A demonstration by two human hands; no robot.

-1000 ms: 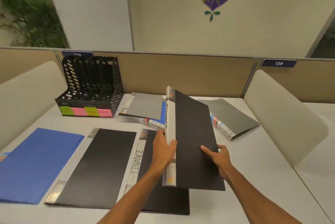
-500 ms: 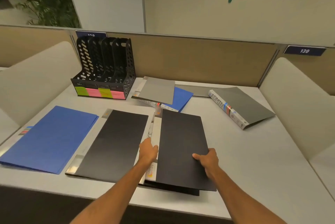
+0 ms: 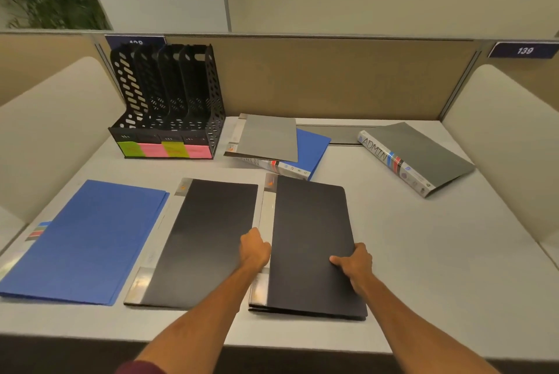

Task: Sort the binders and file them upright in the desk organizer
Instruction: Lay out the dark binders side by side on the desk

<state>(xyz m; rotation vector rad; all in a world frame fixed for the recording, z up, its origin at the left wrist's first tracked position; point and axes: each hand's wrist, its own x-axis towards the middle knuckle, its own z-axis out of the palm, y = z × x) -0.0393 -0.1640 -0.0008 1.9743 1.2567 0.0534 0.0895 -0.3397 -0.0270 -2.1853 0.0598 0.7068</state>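
Observation:
A black binder lies flat on top of another black binder near the table's front edge. My left hand grips its spine side and my right hand grips its right edge. To its left lie a second flat black binder and a blue binder. Farther back, a grey binder rests on a blue one, and a grey binder marked ADMIN lies at the right. The black desk organizer stands at the back left with nothing in its slots.
Green and pink sticky labels line the organizer's front. Padded beige dividers flank the table on both sides, and a brown partition closes the back. The table front edge runs just below the binders.
The black binder, held tilted up above the table a second ago, has been lowered flat onto the binder beneath it. Both hands stay on it. The view has tilted down.

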